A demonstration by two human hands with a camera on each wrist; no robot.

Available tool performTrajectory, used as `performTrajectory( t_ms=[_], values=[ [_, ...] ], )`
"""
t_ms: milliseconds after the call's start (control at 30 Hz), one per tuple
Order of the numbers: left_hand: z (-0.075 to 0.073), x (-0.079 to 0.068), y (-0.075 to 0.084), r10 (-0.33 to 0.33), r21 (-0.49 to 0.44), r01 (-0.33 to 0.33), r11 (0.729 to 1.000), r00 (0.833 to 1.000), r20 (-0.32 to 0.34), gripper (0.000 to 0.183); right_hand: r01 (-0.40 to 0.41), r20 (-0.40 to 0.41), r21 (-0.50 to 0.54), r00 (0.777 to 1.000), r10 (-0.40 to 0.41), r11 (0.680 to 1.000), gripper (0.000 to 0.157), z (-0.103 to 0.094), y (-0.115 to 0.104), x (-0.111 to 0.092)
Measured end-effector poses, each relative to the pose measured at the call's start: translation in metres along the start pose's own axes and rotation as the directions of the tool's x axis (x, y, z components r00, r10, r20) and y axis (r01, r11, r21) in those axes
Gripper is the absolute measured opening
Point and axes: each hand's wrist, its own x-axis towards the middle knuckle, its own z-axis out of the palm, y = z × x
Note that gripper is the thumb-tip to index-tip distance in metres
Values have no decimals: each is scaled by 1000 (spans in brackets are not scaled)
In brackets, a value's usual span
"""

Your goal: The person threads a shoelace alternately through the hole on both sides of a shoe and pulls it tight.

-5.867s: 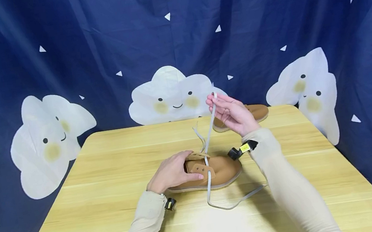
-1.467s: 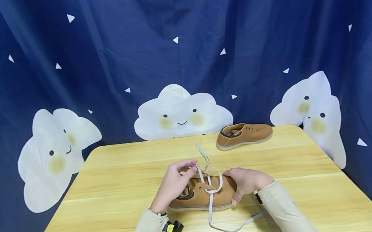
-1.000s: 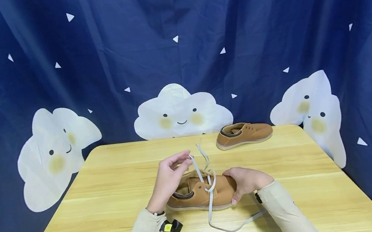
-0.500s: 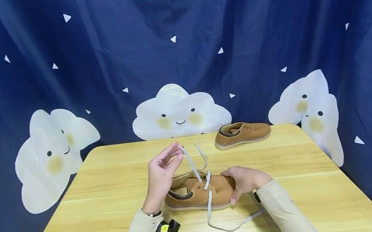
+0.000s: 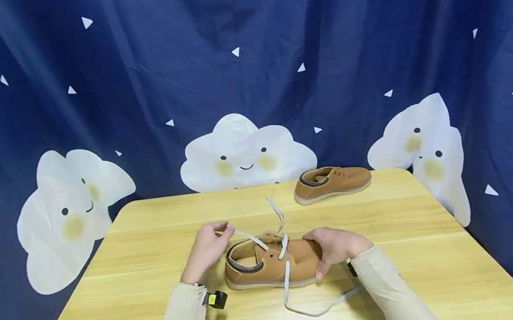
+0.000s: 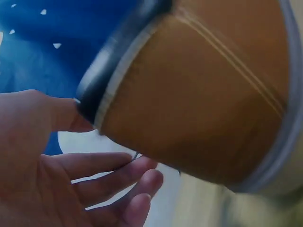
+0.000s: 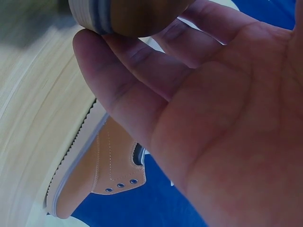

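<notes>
A brown lace-up shoe (image 5: 253, 277) rests on the table with its toe to the right. My left hand (image 5: 207, 249) is left of its opening and pinches a pale shoelace (image 5: 251, 238), which runs taut back to the eyelets. In the left wrist view the shoe's heel (image 6: 189, 99) fills much of the picture and hides part of the fingertips. My right hand (image 5: 340, 244) grips the toe, thumb on the near side and fingers on the far side. The lace crosses over the tongue; its near length (image 5: 289, 292) trails on the table.
A second brown shoe (image 5: 334, 184), with eyelets and no lace visible, stands at the back right of the wooden table (image 5: 149, 240). A blue curtain (image 5: 340, 22) with cloud faces hangs behind. The near lace length runs under the right forearm.
Earlier the right hand held the lace up and the left held the shoe. Since then, the left hand has drawn the lace up, left and down, tightening its loop, while the right holds the toe.
</notes>
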Motion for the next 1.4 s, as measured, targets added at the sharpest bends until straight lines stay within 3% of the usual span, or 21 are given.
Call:
performTrajectory(
  t_ms=[133,300,367,467,567,633,667,733,800,833,900,967,1033,1100,1200,1300,1400],
  values=[
    [-2,2,-8,-18,59,11,998,992,122,45,15,2,-5,1000,-15,1000,85,-1,1,1],
    [-3,3,-13,-28,71,10,997,966,257,51,17,2,-19,1000,-17,1000,86,-2,1,1],
    [-2,1,-10,-11,96,-12,995,972,236,51,22,2,-20,1000,-22,1000,86,-2,1,1],
    [-3,-5,6,66,155,-84,984,991,119,43,16,4,-22,1000,-16,1000,87,-2,1,1],
    [-4,-15,34,190,163,-191,968,982,20,36,7,10,-17,1000,-7,1000,91,-3,1,2],
    [-2,-24,53,265,134,-274,953,961,77,30,5,11,-16,1000,-5,1000,93,-5,0,2],
    [1,-29,61,308,115,-324,939,942,137,28,8,8,-22,1000,-8,1000,94,-6,0,2],
    [9,-38,72,361,85,-404,911,878,314,25,14,3,-32,1000,-14,999,93,-8,1,3],
    [20,-46,77,355,75,-449,890,788,502,24,29,4,-37,1000,-29,999,88,-8,1,3],
    [25,-50,78,338,95,-467,879,752,566,24,40,8,-33,999,-40,999,84,-8,2,3],
    [36,-55,78,277,140,-470,872,707,651,25,57,18,-21,998,-56,998,78,-7,3,4],
    [43,-59,76,209,184,-442,878,699,684,28,69,25,-11,997,-69,998,74,-5,3,4],
    [48,-60,74,163,199,-403,894,703,693,33,67,27,-4,997,-67,998,75,-4,4,5],
    [51,-59,71,141,178,-371,911,688,712,39,59,24,-5,998,-59,998,77,-3,4,5],
    [52,-56,69,147,127,-351,928,656,740,44,52,27,-1,998,-52,999,76,-2,5,5],
    [52,-53,68,209,33,-347,937,634,745,38,47,30,3,998,-47,999,76,-2,4,4],
    [50,-50,68,264,-106,-277,955,630,730,32,48,28,-9,998,-48,999,78,-1,3,2]
  ],
)
